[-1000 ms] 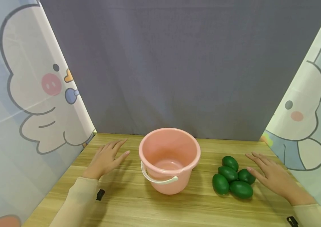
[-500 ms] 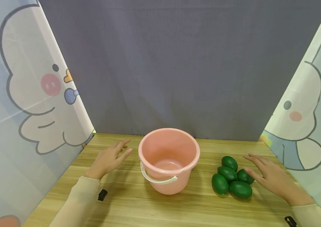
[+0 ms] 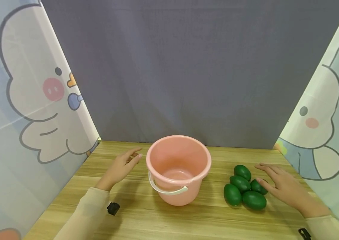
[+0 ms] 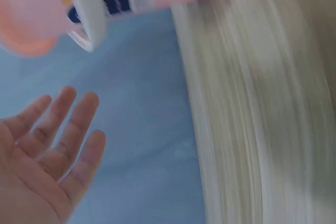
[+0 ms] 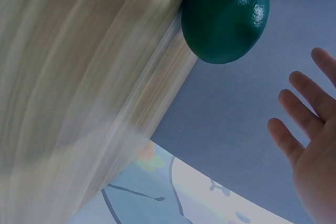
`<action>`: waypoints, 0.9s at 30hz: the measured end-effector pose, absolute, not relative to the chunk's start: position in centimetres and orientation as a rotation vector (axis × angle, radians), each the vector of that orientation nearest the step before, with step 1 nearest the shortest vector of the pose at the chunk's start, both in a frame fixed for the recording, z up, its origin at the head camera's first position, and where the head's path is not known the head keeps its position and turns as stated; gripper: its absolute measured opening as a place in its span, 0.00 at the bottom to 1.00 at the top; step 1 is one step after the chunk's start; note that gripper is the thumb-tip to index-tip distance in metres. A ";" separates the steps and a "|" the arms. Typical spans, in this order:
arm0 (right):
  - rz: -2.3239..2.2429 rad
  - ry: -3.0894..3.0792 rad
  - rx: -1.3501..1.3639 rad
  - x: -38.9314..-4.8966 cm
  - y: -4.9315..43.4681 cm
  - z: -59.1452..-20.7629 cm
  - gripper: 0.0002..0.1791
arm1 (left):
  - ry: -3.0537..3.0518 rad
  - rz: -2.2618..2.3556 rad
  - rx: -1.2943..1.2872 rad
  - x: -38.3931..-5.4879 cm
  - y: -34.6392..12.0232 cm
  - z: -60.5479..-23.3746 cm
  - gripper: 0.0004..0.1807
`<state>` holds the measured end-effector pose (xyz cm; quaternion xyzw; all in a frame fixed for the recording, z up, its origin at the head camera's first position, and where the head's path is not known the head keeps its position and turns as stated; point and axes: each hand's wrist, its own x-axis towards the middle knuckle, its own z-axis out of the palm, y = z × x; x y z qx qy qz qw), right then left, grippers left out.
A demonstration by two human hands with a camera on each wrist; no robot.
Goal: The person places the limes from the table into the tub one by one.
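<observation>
A pink plastic bucket [image 3: 176, 198] stands upright at the middle of the wooden table, its white handle [image 3: 169, 192] hanging down at the front left. To its left hovers my left hand [image 3: 121, 169], with fingers extended toward the rim but apart from it; in the left wrist view its palm and spread fingers show nothing held. Several dark green, smooth, oval fruits [image 3: 232, 195] lie in a cluster right of the bucket. My right hand [image 3: 286, 186] is over the right side of this cluster, thumb near one fruit; the right wrist view shows its fingers spread and holding nothing.
The wooden table [image 3: 157, 225] ends at a dark grey curtain [image 3: 181, 73] behind. Cloths with cartoon prints [image 3: 31, 110] hang along the left and right sides. A small black device [image 3: 113, 208] sits at the left wrist.
My left hand has moved right, closer to the bucket. The right hand has shifted slightly left over the green fruits. Bucket and fruits stay in place.
</observation>
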<state>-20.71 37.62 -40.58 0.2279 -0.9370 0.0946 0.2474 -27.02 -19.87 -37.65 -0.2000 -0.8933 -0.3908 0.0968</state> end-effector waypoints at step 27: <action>0.299 -2.558 0.673 -22.0 36.1 -41.1 0.23 | -2.452 -1.991 -0.418 -26.5 -18.0 -36.0 0.31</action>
